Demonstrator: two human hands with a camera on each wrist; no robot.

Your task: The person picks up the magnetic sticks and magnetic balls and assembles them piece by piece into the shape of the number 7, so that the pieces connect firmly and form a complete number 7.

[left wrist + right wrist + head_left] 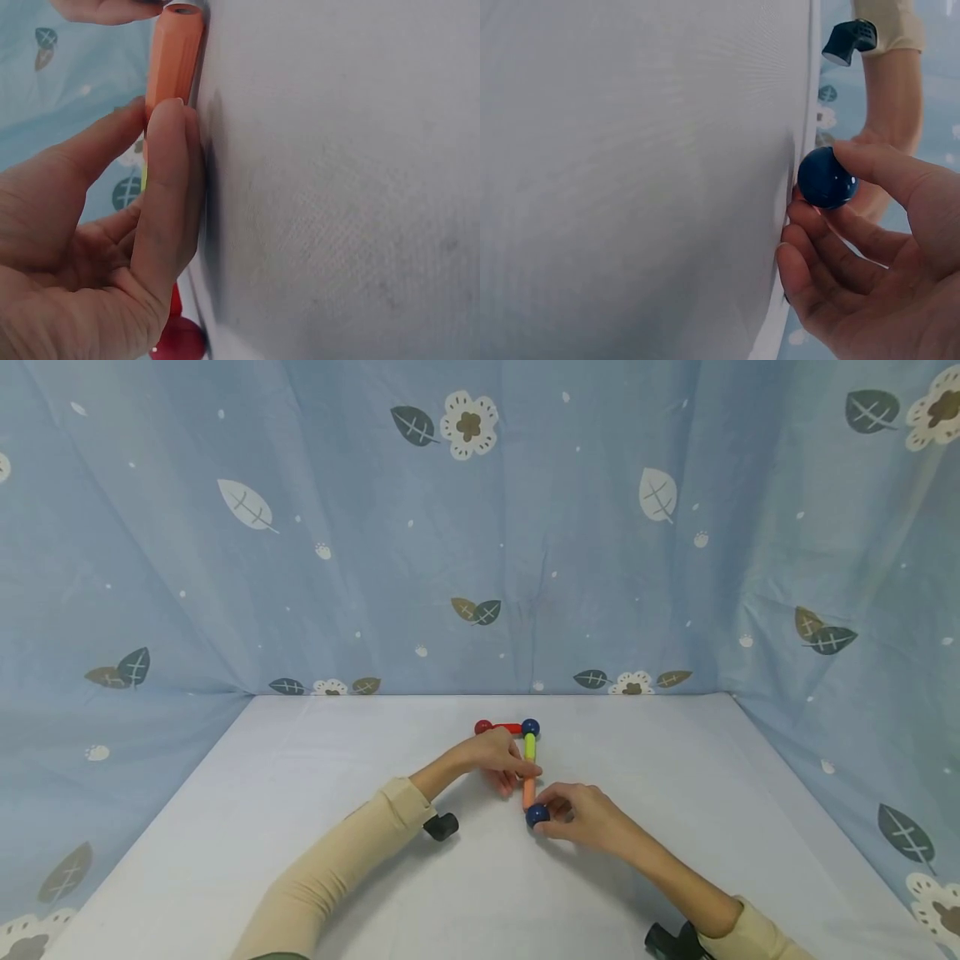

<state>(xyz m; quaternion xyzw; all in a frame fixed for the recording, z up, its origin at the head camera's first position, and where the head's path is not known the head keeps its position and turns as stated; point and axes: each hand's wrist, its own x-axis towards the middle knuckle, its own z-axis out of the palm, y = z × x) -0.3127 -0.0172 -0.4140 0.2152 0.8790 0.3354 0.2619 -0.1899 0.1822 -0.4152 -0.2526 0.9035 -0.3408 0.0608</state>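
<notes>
Near the middle of the table my left hand [493, 755] pinches an orange toy rod [529, 795] between thumb and fingers; the left wrist view shows the rod's faceted sides [176, 60]. With thumb and fingers, my right hand [592, 817] holds a glossy blue ball [826, 178] at the rod's near end; I cannot tell whether they touch. Beyond the orange rod, in line with it, lies a yellow-green rod [530, 747], their meeting point partly covered by left fingers. It leads to another blue ball [530, 727]. From there a red rod [510, 728] runs left to a red ball [483, 727].
A white cloth covers the table [337, 743]. Behind it and along both sides hangs a blue curtain [360, 568] with leaf and flower prints. Black wrist-worn devices show beneath the left forearm [441, 827] and by the right sleeve [671, 941].
</notes>
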